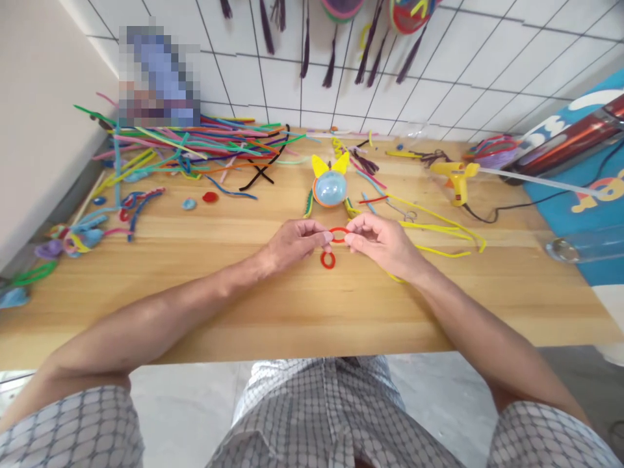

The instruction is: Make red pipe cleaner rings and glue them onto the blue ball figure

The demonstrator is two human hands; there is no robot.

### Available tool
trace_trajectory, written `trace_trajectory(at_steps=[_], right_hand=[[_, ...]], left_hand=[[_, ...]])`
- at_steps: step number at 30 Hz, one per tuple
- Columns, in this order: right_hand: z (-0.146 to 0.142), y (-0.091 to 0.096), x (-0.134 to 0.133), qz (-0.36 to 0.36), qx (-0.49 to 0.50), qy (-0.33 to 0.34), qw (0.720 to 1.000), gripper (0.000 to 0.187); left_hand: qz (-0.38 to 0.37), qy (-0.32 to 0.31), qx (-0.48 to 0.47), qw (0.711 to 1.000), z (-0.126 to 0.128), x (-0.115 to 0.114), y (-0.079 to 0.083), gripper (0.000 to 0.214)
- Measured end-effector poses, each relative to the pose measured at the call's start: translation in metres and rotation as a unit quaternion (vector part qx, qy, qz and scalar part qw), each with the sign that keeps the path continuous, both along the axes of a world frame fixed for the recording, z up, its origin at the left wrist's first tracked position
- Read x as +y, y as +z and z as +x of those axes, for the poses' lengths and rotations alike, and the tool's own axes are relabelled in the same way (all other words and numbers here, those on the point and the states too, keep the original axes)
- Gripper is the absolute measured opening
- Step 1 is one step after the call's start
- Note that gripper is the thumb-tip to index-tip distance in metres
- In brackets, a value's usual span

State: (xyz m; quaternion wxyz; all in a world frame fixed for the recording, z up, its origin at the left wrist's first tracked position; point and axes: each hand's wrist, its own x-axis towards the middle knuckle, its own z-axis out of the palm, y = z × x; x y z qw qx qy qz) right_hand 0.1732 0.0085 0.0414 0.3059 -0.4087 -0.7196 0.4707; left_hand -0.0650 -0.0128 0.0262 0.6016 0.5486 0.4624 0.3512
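Pale wood forms the broad table (273,325); clock positions are taken from the red loop (340,242) between the hands. At 10 o'clock lies a heap of coloured fuzzy stems (219,143), presumably kept to the far side so that stock stays within reach without crowding the hands. Loose yellow stems (441,227) extend at 3 o'clock. The left hand (299,244) and right hand (383,240) face one another, thumb and forefinger of each pinched almost together on the loop, at its 9 and 3 o'clock edges; the opposed grip probably steadies its round shape. The loop is at the near side of the figure described below. Farther out at 3 o'clock is a transparent cylinder (592,247); its contents, if any, cannot be made out. A yellow glue gun (455,179) rests just past 2 o'clock, its cord trailing towards the right. At 12 o'clock stands a small yellow-eared figure (331,188) with a glossy blue dome; whether the dome encloses anything cannot be told. Smallest, at 7 o'clock, a red ring (323,264) lies just beside the left fingertips.
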Motion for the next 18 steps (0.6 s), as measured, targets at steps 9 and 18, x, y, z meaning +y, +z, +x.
trace_trajectory(at_steps=[9, 18], right_hand=[[-0.004, -0.013, -0.001, -0.012, 0.024, -0.041, 0.999, 0.039], [-0.003, -0.02, -0.003, 0.026, 0.033, -0.032, 0.999, 0.032]], left_hand=[[0.04, -0.035, 0.002, 0.999, -0.001, -0.002, -0.005, 0.034], [0.043, -0.033, 0.009, 0.999, 0.001, -0.003, -0.008, 0.034]])
